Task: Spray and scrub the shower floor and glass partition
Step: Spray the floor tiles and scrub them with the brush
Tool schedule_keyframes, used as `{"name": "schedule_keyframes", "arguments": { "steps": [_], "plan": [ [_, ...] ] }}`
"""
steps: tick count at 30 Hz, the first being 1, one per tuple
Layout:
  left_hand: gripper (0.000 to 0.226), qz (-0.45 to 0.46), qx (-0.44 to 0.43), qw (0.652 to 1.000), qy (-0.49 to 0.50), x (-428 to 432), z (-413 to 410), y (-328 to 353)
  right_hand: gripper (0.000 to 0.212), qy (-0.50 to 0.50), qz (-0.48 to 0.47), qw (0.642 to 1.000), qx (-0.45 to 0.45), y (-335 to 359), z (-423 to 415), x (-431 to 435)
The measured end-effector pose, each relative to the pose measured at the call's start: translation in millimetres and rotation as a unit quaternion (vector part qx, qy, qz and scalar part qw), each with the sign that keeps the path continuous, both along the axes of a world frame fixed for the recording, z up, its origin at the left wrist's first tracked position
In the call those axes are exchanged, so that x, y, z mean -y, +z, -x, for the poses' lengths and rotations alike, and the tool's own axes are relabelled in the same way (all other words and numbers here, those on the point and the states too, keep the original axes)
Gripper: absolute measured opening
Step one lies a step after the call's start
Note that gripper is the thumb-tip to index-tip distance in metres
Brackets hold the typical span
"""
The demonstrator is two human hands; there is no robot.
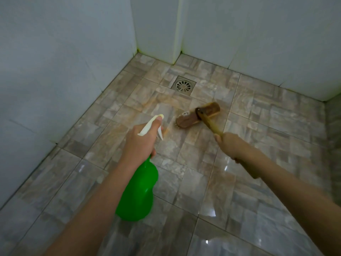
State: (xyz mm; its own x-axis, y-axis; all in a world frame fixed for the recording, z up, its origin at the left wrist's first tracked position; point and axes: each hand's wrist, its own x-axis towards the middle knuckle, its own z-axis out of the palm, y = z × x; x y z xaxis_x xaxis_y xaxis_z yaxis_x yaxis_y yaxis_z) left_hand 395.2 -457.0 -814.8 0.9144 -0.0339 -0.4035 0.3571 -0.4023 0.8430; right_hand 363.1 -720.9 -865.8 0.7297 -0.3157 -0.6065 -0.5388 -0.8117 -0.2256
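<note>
My left hand (pixel 141 143) grips a green spray bottle (pixel 139 193) by its neck, a finger lying along the white trigger head (pixel 150 125), whose nozzle points at the floor ahead. My right hand (pixel 230 145) holds the wooden handle (pixel 209 123) of a long scrub brush. Its brown head (pixel 198 115) rests bristles-down on the beige tiled shower floor (pixel 184 182), just in front of the nozzle. No glass partition is visible.
A round metal drain (pixel 183 85) sits in the floor beyond the brush. White tiled walls (pixel 55 61) close the left and back sides, with a square corner column (pixel 162 34) at the back. The near floor looks wet and glossy.
</note>
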Motion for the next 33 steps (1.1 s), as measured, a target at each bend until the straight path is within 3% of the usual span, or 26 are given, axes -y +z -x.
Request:
{"name": "schedule_keyframes", "arguments": {
  "steps": [7, 11, 14, 20, 22, 26, 29, 33],
  "plan": [
    [0.050, 0.010, 0.024, 1.000, -0.015, 8, 0, -2, 0.043, 0.009, -0.001, 0.997, 0.075, -3, -133, -19],
    [0.044, 0.044, -0.003, 0.999, -0.017, -6, -4, 13, 0.039, -0.042, -0.026, 0.996, 0.080, -6, -68, -30],
    [0.050, 0.051, -0.016, 0.998, -0.038, -27, -8, 23, 0.040, -0.050, -0.036, 0.998, 0.033, -5, -3, -53],
    [0.035, 0.049, 0.017, 0.996, -0.076, -69, -15, 35, 0.038, -0.100, -0.035, 0.993, 0.058, 11, -71, -63],
    [0.028, 0.061, 0.025, 0.995, -0.070, -84, -15, 40, 0.036, -0.073, -0.017, 0.997, 0.034, 9, -35, -70],
    [0.024, 0.098, 0.021, 0.993, -0.067, -112, -14, 36, 0.044, -0.020, 0.004, 0.995, -0.102, 34, 81, -115],
    [0.027, 0.105, 0.004, 0.992, -0.073, -125, -20, 29, 0.043, 0.049, 0.012, 0.988, -0.147, 52, 58, -139],
    [0.030, 0.080, -0.021, 0.989, -0.119, -141, -36, 22, 0.033, -0.033, -0.075, 0.991, -0.108, 56, -26, -150]
  ]
}}
